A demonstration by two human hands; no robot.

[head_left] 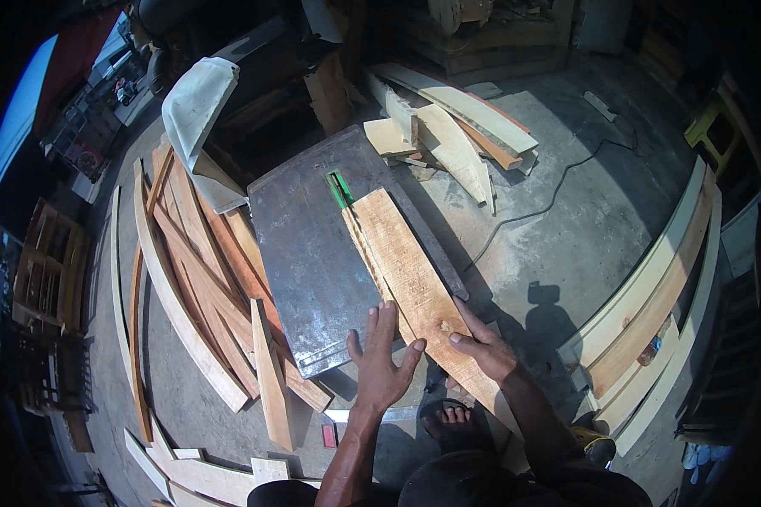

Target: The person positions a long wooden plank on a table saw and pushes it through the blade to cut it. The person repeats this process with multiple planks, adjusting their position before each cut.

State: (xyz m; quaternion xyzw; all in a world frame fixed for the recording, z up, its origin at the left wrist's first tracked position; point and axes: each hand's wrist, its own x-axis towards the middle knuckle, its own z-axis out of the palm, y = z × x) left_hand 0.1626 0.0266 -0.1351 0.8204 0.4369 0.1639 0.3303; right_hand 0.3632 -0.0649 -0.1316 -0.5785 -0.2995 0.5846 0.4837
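Observation:
A long plank (402, 258) lies on a dark metal saw table (304, 253), its near end reaching past the table edge toward me. A cut line runs along the plank's left side, with a narrow strip beside it. The plank's far end meets a green-edged slot (338, 188) in the tabletop; the blade itself I cannot make out. With fingers spread, my left hand (382, 359) rests its fingertips and thumb against the plank's left edge. My right hand (486, 348) grips the right edge, thumb on top; some of its fingers are hidden.
Several long boards (203, 279) lie piled on the floor to the left, below a white curved cover (199, 110). Offcuts (448, 139) sit beyond the table. More boards (651, 313) lean at the right. A black cable (533, 215) crosses the concrete floor.

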